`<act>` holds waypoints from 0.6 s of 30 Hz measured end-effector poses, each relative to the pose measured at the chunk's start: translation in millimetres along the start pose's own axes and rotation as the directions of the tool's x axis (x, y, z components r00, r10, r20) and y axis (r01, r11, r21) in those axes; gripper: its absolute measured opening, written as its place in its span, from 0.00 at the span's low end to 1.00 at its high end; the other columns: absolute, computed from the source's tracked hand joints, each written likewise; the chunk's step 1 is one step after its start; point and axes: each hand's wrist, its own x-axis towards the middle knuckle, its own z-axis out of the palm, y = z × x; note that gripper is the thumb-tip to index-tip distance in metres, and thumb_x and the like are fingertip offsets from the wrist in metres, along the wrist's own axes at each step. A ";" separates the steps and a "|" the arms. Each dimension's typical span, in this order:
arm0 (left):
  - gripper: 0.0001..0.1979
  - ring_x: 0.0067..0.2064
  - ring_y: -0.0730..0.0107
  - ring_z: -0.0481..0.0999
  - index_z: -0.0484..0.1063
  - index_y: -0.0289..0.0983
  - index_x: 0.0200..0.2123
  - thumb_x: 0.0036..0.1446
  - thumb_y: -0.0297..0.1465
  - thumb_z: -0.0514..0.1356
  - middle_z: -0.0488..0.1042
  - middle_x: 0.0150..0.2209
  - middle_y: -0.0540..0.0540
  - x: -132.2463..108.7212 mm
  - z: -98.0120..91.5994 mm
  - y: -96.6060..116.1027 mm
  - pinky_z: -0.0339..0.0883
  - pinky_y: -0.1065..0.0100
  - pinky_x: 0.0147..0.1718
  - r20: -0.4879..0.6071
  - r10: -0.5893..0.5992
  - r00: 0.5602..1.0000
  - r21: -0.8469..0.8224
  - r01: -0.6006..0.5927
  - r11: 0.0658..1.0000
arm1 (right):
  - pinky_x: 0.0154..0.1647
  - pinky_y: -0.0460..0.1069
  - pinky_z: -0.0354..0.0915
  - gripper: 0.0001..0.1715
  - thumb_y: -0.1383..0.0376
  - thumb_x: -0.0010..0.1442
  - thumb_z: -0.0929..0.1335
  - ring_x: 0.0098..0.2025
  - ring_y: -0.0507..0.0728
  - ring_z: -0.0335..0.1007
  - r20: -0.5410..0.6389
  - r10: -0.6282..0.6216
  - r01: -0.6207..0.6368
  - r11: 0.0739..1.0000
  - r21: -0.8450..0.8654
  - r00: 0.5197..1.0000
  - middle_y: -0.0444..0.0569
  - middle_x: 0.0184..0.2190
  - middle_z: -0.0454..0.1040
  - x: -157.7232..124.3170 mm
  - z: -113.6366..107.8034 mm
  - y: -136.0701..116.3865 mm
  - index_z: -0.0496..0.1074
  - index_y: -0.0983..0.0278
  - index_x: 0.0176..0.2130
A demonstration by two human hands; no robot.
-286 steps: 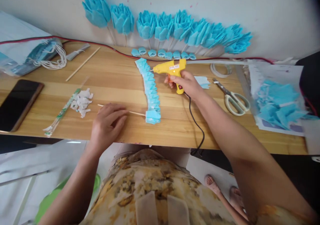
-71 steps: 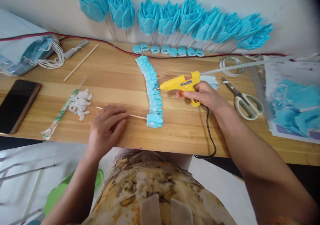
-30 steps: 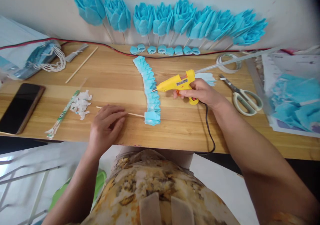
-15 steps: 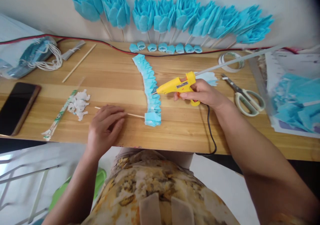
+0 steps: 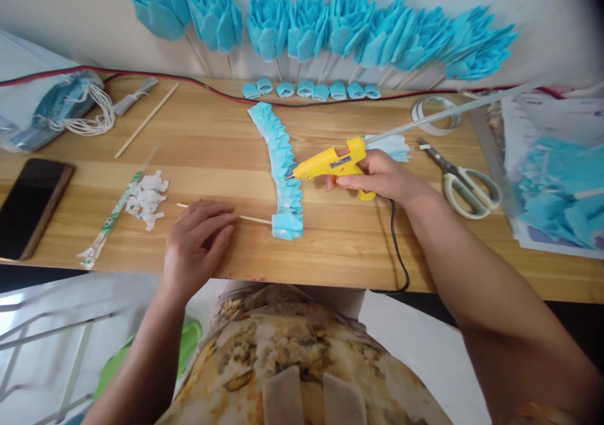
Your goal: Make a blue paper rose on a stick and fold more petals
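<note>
My right hand (image 5: 372, 176) is wrapped round the handle of a yellow hot glue gun (image 5: 333, 162), a long clear glue stick standing out of its back. The nozzle points left, over the middle of a pleated light-blue strip (image 5: 283, 154) that curves down the table. At the strip's near end, a folded blue piece (image 5: 287, 225) is wound on the tip of a thin wooden stick (image 5: 255, 220). My left hand (image 5: 202, 236) lies over that stick with its fingers curled round it; part of the stick is hidden under them.
Blue fabric flowers (image 5: 306, 25) on sticks lean on the wall, small blue rolls (image 5: 306, 89) below. Scissors (image 5: 465, 182) and a tape roll (image 5: 436, 116) lie right. White scraps (image 5: 147, 198), a phone (image 5: 33, 208) and another stick (image 5: 146, 121) lie left. The gun's black cord (image 5: 397, 249) hangs near the edge.
Almost nothing differs. The view has shifted very slightly; both hands, the glue gun and the strip keep their places relative to one another.
</note>
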 end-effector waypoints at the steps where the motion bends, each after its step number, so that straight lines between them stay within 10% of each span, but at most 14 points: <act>1: 0.09 0.51 0.58 0.78 0.78 0.40 0.43 0.62 0.26 0.60 0.80 0.47 0.42 -0.2 0.1 -0.2 0.69 0.49 0.57 -0.001 0.000 1.000 0.002 0.000 1.000 | 0.30 0.47 0.64 0.15 0.55 0.59 0.74 0.32 0.53 0.72 0.006 -0.007 0.007 1.000 -0.006 1.000 0.49 0.35 0.80 0.3 -0.3 0.9 0.80 0.64 0.39; 18: 0.08 0.50 0.59 0.79 0.79 0.40 0.41 0.63 0.29 0.60 0.80 0.46 0.43 0.0 0.9 -1.1 0.70 0.50 0.57 -0.007 -0.025 1.000 0.015 0.025 1.000 | 0.33 0.49 0.68 0.19 0.50 0.55 0.74 0.34 0.55 0.72 -0.096 0.028 -0.018 0.995 0.103 0.995 0.51 0.34 0.79 2.5 -0.9 -1.7 0.78 0.63 0.34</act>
